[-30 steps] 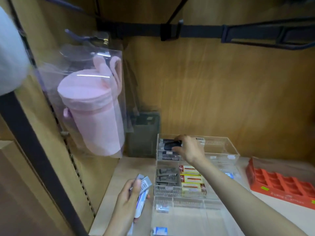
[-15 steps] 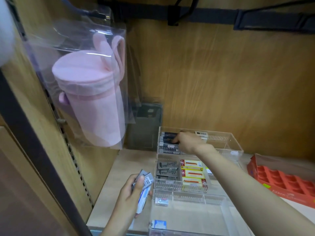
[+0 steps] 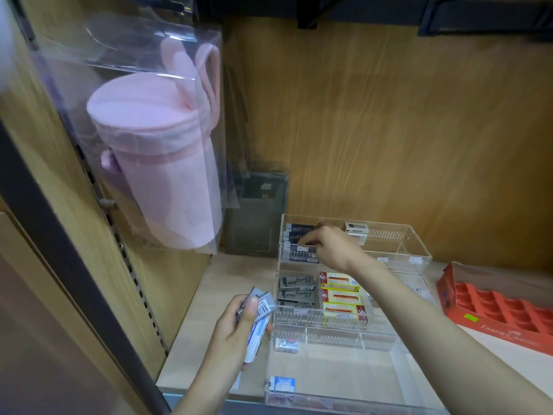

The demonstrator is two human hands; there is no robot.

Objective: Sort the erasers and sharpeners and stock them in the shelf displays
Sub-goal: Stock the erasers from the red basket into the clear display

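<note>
A clear tiered acrylic display point(image 3: 398, 256) stands on the shelf. Its back-left compartment holds dark eraser packs point(image 3: 296, 232). My right hand point(image 3: 332, 247) reaches into that compartment, fingertips curled down on a dark eraser pack among the others. My left hand point(image 3: 236, 327) grips several packaged erasers point(image 3: 258, 316), grey and white-blue with a barcode, in front of the display's left side. The middle tier holds grey erasers point(image 3: 296, 289) and yellow-red boxes point(image 3: 341, 298). The front tier has a small white eraser point(image 3: 287, 345) and a blue-white one point(image 3: 281, 383).
A pink pouch in a clear hanging box point(image 3: 155, 151) hangs at the left, close above the shelf. A dark flat pack point(image 3: 257, 214) leans on the back wall. An orange cardboard tray point(image 3: 496, 310) lies at the right. A black bracket rail point(image 3: 359, 7) runs overhead.
My right hand has lowered the dark eraser pack into the back-left compartment and moved slightly right. The camera has tilted downward and nearer. My left hand keeps its hold on the packs.
</note>
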